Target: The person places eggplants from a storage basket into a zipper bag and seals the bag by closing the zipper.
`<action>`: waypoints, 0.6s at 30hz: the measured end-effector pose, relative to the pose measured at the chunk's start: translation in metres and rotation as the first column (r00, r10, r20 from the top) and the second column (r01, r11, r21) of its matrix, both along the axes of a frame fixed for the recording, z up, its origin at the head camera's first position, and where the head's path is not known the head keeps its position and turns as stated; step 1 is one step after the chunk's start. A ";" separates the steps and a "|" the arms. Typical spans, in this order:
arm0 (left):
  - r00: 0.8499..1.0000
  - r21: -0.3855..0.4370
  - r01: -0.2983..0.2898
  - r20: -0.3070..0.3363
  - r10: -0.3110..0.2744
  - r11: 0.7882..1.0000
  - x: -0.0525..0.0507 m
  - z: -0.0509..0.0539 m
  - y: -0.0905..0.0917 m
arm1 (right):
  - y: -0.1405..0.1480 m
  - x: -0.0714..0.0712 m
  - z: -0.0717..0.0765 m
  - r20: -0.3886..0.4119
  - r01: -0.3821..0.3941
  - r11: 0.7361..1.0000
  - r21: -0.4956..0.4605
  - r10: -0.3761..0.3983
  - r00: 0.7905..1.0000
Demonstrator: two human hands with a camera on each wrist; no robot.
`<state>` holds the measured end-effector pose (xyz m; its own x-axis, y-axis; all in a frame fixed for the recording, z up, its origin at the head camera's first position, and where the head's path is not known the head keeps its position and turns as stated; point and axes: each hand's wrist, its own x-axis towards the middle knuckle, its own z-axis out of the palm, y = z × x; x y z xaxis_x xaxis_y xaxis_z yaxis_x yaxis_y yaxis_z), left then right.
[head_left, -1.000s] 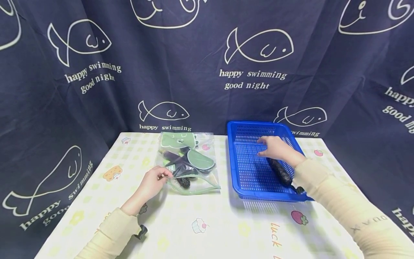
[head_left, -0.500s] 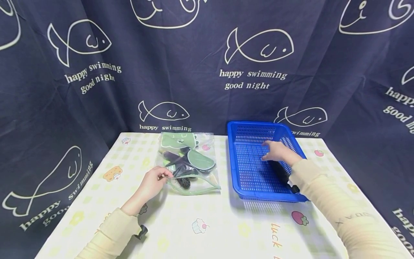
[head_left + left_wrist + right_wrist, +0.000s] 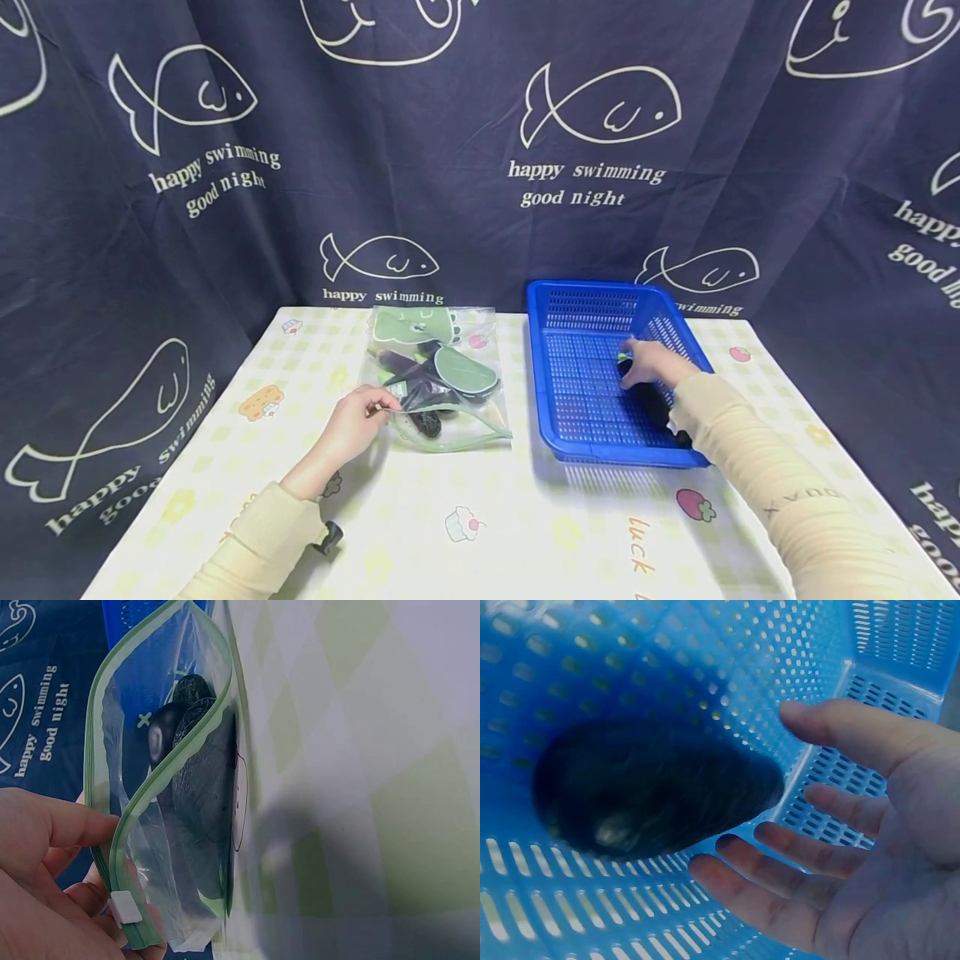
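Note:
My left hand pinches the mouth edge of a clear zip bag with a green rim and green prints. A white slider sits beside those fingers. Inside the bag lie several dark eggplants, and its mouth gapes toward me. My right hand reaches into a blue basket, at the far end of a long dark eggplant with a green tip. In the right wrist view its thumb and fingers are spread around the narrow end, with gaps showing.
A pale checked tablecloth with printed fruit and cakes covers the table. The basket stands at the right rear, the bag at the left rear. A dark blue curtain with fish prints hangs close behind both.
My right hand has moved slightly right and down inside the basket, toward the eggplant's far end, where a green tip now shows. The left hand and the bag stay in place.

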<state>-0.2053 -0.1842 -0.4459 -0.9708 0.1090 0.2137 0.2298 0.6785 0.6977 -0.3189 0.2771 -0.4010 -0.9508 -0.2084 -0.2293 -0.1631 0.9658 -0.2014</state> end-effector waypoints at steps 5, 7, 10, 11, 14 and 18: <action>1.000 0.001 0.002 -0.009 -0.002 1.000 0.000 0.001 0.000 | 0.003 0.002 -0.002 0.012 0.012 1.000 -0.001 -0.012 1.000; 1.000 0.000 0.001 -0.010 -0.001 1.000 0.000 0.001 0.000 | 0.004 0.003 -0.001 0.026 0.021 1.000 0.000 -0.021 0.999; 1.000 -0.004 0.000 -0.007 0.000 1.000 0.000 0.001 0.000 | 0.004 0.005 0.000 0.049 0.033 0.999 -0.001 -0.033 0.998; 1.000 -0.004 0.000 -0.006 0.000 1.000 0.000 0.001 0.000 | 0.004 0.006 0.000 0.053 0.033 0.999 0.003 -0.033 0.998; 1.000 -0.007 -0.004 0.002 0.004 1.000 0.000 0.002 0.001 | 0.003 0.007 -0.001 0.060 0.038 0.999 -0.001 -0.038 0.998; 1.000 -0.011 -0.013 0.014 0.013 1.000 0.001 0.003 0.001 | 0.003 0.006 -0.002 0.084 0.062 0.998 -0.021 -0.060 0.995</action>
<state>-0.2044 -0.1829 -0.4433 -0.9750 0.0989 0.1991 0.2115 0.6888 0.6934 -0.3125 0.2798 -0.4034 -0.9397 -0.1565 -0.3041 -0.0852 0.9683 -0.2350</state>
